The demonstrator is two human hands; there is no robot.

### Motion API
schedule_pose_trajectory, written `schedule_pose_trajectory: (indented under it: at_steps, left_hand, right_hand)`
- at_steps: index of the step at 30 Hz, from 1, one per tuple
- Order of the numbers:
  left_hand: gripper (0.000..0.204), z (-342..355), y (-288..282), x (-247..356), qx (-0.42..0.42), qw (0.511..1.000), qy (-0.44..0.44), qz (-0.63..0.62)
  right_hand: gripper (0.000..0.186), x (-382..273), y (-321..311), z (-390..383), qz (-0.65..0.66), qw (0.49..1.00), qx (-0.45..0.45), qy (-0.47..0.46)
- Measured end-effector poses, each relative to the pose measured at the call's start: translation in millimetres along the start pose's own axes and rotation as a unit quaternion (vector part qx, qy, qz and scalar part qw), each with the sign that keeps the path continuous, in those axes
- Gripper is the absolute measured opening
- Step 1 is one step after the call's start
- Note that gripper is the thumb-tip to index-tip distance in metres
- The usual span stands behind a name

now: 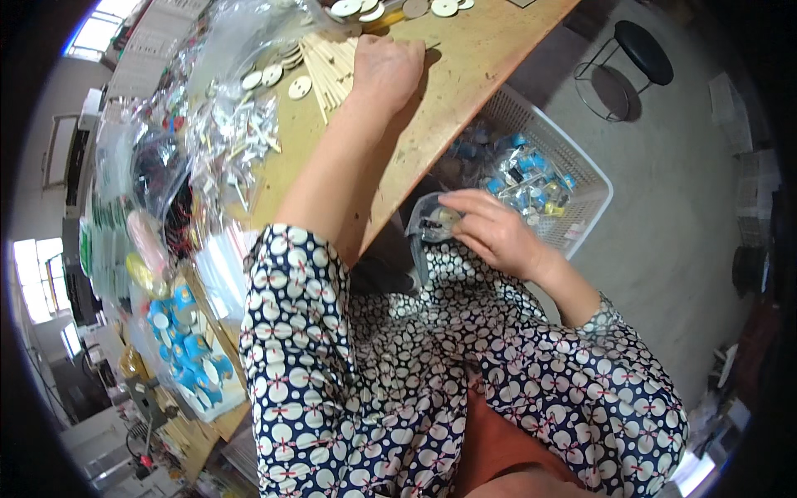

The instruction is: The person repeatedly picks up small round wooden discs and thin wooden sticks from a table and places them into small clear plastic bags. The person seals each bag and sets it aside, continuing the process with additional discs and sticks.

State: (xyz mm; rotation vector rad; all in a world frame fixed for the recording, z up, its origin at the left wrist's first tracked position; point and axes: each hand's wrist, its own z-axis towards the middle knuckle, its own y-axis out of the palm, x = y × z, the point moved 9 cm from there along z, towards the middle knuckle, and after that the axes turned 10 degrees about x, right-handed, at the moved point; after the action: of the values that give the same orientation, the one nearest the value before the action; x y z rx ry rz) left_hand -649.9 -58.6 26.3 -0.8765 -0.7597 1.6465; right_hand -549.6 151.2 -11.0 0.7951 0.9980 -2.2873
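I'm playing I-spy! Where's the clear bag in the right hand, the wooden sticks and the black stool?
Clear bag (425,226), head view: its crumpled side.
Wooden sticks (330,71), head view: middle of the bundle.
Black stool (645,53), head view: its seat.

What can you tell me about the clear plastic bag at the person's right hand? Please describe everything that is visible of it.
The clear plastic bag looks thin, greyish and flexible, crumpled with shiny folds. The thumb and fingers of the right hand hold it at its right side. A dark patch and a pale, roundish shape show at it, too unclear to identify. A narrow part hangs downward. In the picture, it appears beside the wooden table, in front of the patterned garment.
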Motion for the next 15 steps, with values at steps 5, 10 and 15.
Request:
schedule_pose_trajectory:
  at_steps: [5,10,15]
  left_hand:
    - [0.033,-46,-74,-17,0.072,0.914,-0.119,-0.382]
    - [0.032,-141,-152,29,0.012,0.939,-0.046,-0.342]
    - [0.061,-211,-166,20,0.051,0.893,-0.219,-0.389]
  right_hand:
    - [0.012,-6,-10,4,-0.008,1.0,0.022,-0.004]
    - [0.014,-14,-6,10,0.025,1.0,0.007,-0.003]
    - [0.016,-51,17,31,0.038,0.996,-0.027,-0.071]
